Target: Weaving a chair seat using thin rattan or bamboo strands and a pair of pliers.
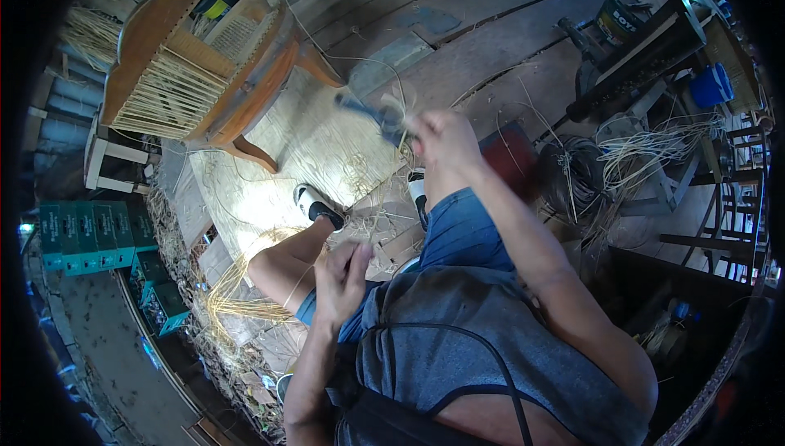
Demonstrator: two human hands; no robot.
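From my remote seat, looking down through the wearer's head camera, I see a person seated with both knees bent, working over a plank floor. The right hand (446,139) is lifted over the right knee, its fingers curled toward pale, looping strips (397,105); motion blur means I cannot tell whether they pinch them. Just left of those fingertips is a smeared dark blue object (357,107), its long axis slanting gently from upper left to lower right. A long, thin pale strand (304,27) descends from the top edge, runs diagonally down and rightward, then bends over toward those loops; its lower end is lost in the blur. The left hand (342,276) hangs nearer the body, above the lap, its fingers curled and its thumb pointing up and away from the wearer; I cannot tell if anything is pinched there. Ahead and left lies a wooden chair (260,90), tilted, with pale cane strung across its frame. Golden fibres (233,303) heap beside the left leg, and more pale strands (654,147) tangle at right.
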